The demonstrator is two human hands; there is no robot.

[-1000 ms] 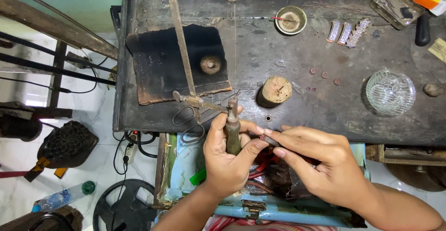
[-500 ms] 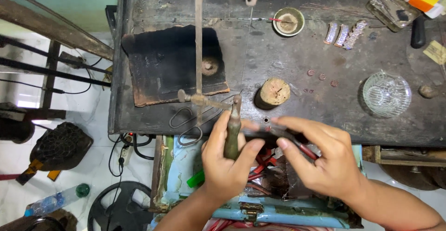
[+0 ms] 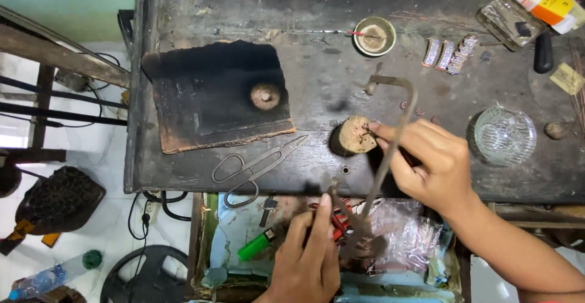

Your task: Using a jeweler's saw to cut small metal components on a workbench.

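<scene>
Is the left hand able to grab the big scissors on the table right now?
Probably yes. The left hand is just below the table edge, and the scissors lie flat nearby with nothing on top. But that hand seems busy with the blurry saw frame, so it would have to let go first.

Quick tally off the dark workbench (image 3: 244,175): two hands were in shot, the left hand (image 3: 308,260) below its front edge and the right hand (image 3: 426,163) over it. One jeweller's saw frame (image 3: 390,132), blurred. One pair of scissors (image 3: 256,169) near the front edge. One charred board (image 3: 213,96) on the left part. One glass dish (image 3: 504,136) and one small round bowl (image 3: 374,35) further back. Three sparkly strips (image 3: 448,53). One green lighter (image 3: 256,245) below the bench.
</scene>
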